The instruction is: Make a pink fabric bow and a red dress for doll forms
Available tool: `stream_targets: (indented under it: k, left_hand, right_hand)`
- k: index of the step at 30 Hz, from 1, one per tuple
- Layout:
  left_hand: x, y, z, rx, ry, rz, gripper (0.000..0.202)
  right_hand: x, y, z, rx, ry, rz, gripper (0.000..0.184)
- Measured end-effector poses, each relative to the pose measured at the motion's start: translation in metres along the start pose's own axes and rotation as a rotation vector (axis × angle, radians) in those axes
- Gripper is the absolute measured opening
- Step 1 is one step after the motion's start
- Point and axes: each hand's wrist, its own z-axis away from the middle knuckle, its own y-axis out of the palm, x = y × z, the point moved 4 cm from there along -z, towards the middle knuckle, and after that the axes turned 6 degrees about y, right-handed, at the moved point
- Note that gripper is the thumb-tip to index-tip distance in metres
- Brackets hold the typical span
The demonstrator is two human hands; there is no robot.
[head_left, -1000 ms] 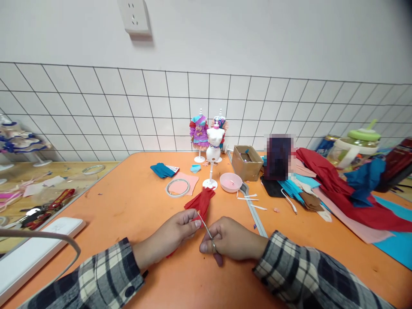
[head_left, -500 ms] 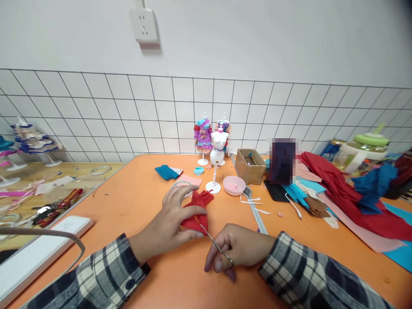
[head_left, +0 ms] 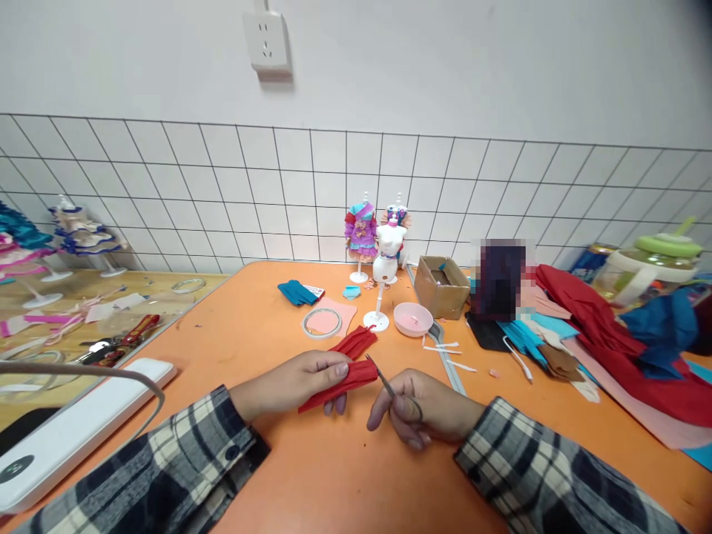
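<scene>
My left hand [head_left: 297, 380] is closed around a folded strip of red crepe paper [head_left: 363, 374], thumb on top and fingertips showing below. Another gathered red piece [head_left: 359, 341] extends behind it; whether the two are joined I cannot tell. In my right hand [head_left: 431, 404] is a pair of small metal scissors [head_left: 385, 381], a finger ring by the thumb. Their tips point up and left, close to the strip's right end; contact is unclear. Beyond the hands stands a bare white mini dress form [head_left: 390, 243] on a round base.
A tape roll [head_left: 305, 324] lies on pink paper behind my left hand. Further back are a pink bowl [head_left: 413, 320], a cardboard box [head_left: 442, 289] and dressed mini forms [head_left: 363, 228]. Coloured crepe paper [head_left: 601, 319] heaps at right; a white power bank [head_left: 89, 423] with a cable lies left.
My left hand has lifted the red paper off the table and now pinches it as a folded strip. The scissors have moved from over the paper to its right end.
</scene>
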Motion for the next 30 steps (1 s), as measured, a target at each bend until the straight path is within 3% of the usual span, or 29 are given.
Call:
stream_targets:
  k: [4, 7, 11, 15, 18, 21, 27, 30]
  left_hand:
    - [0.005, -0.005, 0.001, 0.016, -0.001, -0.081, 0.048]
    - [0.0, -0.007, 0.004, -0.033, 0.13, -0.253, 0.044]
    - [-0.012, -0.002, 0.009, -0.131, 0.314, -0.441, 0.057]
    - [-0.014, 0.004, 0.003, -0.169, 0.222, -0.529, 0.036]
    - [-0.009, 0.009, -0.003, -0.151, 0.16, -0.445, 0.034]
    - [-0.003, 0.014, -0.005, -0.19, 0.195, -0.275, 0.036]
    - [-0.001, 0.02, -0.004, -0.261, 0.292, -0.215, 0.038]
    - [-0.001, 0.02, -0.003, -0.255, 0.299, -0.244, 0.041]
  right_hand:
    - [-0.005, 0.0, -0.002, 0.022, -0.007, -0.082, 0.07]
    - [-0.006, 0.004, -0.004, 0.06, 0.004, -0.052, 0.067]
    - [-0.007, 0.005, -0.007, 0.068, 0.007, -0.022, 0.063]
    - [-0.01, 0.007, -0.009, 0.06, -0.009, -0.055, 0.058]
    - [-0.009, 0.015, -0.012, 0.079, -0.031, -0.264, 0.06]
    - [-0.007, 0.025, -0.014, 0.115, -0.056, -0.431, 0.065]
    - [-0.009, 0.031, -0.017, 0.103, -0.1, -0.407, 0.058]
    - [-0.01, 0.032, -0.019, 0.112, -0.1, -0.438, 0.063]
